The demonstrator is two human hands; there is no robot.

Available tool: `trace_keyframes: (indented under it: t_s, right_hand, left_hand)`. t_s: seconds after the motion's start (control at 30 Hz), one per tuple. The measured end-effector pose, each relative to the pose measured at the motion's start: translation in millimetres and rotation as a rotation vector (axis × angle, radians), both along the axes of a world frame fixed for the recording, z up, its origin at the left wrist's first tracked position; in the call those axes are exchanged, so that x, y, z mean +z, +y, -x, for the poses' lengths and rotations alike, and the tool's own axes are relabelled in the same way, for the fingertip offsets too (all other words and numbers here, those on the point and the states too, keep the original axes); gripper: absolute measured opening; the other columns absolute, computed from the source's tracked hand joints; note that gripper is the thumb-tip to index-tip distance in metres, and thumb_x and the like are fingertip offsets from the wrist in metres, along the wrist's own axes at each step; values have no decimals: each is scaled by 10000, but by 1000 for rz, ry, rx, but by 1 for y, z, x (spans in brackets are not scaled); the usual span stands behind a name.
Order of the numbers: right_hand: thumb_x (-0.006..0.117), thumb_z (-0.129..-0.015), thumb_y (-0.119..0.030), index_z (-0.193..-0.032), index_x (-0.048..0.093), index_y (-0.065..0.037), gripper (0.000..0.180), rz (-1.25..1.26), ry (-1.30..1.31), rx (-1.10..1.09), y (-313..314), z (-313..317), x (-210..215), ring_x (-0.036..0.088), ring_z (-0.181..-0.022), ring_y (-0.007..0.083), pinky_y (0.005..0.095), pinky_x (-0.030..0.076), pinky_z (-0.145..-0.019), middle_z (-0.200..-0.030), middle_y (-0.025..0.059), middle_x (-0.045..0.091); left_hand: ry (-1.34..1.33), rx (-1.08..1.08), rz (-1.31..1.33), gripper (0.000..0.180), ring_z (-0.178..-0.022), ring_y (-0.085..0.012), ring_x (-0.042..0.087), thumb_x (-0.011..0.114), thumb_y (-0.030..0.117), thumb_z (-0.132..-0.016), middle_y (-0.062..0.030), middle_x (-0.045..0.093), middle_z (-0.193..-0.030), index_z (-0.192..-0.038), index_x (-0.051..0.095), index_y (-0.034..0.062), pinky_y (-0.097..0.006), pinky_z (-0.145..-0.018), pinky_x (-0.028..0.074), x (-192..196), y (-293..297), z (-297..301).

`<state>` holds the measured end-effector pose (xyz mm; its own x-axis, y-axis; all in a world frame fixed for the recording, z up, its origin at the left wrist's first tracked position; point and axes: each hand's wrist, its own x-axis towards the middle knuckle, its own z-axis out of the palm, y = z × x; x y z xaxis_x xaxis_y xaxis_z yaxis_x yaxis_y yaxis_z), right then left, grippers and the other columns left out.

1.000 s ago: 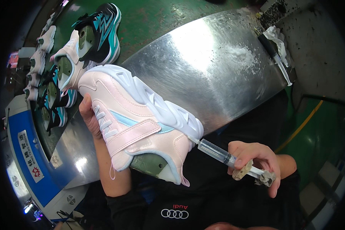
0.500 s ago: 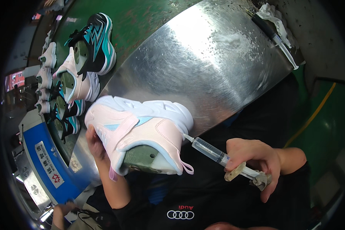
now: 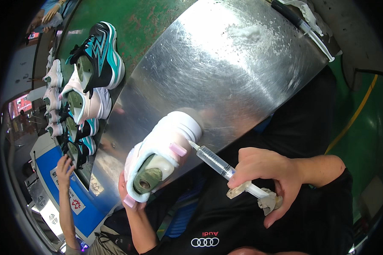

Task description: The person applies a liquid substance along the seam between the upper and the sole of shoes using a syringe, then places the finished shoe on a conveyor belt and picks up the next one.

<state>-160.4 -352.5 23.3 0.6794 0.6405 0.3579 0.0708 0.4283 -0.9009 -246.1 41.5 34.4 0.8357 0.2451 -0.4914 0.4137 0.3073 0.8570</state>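
A pale pink sneaker (image 3: 156, 148) with a thick white sole and a green shoe last inside is held above the metal table's near edge. My left hand (image 3: 131, 193) grips it from below and behind, with most of its fingers hidden by the shoe. My right hand (image 3: 264, 178) is wrapped round a clear syringe (image 3: 215, 161), its thumb and fingers between the taped flange and the wrapped plunger end. The syringe's narrow tip meets the shoe at the line between upper and sole, near the heel.
Black and teal sneakers (image 3: 101, 57) and other pink sneakers (image 3: 87, 97) stand in rows at left. Beyond the metal table (image 3: 225, 76) at far right lies a second, dark-barrelled syringe (image 3: 302, 27) by white cloth. A co-worker's hand (image 3: 64, 170) reaches over the blue machine (image 3: 83, 191).
My left hand has turned the pink sneaker so its heel faces more toward me and the syringe. My right hand and syringe have shifted slightly left. A co-worker's hand has come up at left.
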Motion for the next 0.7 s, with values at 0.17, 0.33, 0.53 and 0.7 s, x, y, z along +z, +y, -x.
trace_keyframes:
  t_s: [0.17,0.33,0.53,0.7]
  right_hand:
    - [786,-617,-357,-1215,471,-31,750,37,-19,-5,4,5,0,548,-860,215,317,375,-751,-1075,75,583]
    - [788,-614,-348,-1212,471,-30,748,69,-47,-45,7,10,1,549,-854,226,328,385,-742,-1065,84,589]
    - [794,-599,-351,-1207,481,-26,757,92,-34,-76,6,12,2,544,-851,236,326,396,-727,-1063,88,590]
    - [802,-589,-365,-1202,494,-18,769,94,-3,-93,6,13,5,518,-840,242,324,406,-726,-1085,96,574]
  left_hand:
    - [82,93,91,500,-1119,-279,523,545,-44,-758,-148,536,-1201,-1245,434,-15,-405,-979,411,5,-19,27]
    - [98,-11,254,615,-1170,-300,489,610,84,-742,-166,487,-1278,-1304,383,-19,-438,-1025,352,10,-41,37]
    - [119,-133,313,794,-1228,-309,416,689,239,-739,-183,384,-1352,-1361,264,-12,-438,-1027,340,10,-74,49]
    - [89,-84,459,789,-1145,-303,497,691,150,-698,-178,452,-1282,-1347,276,-15,-435,-979,405,1,-96,58]
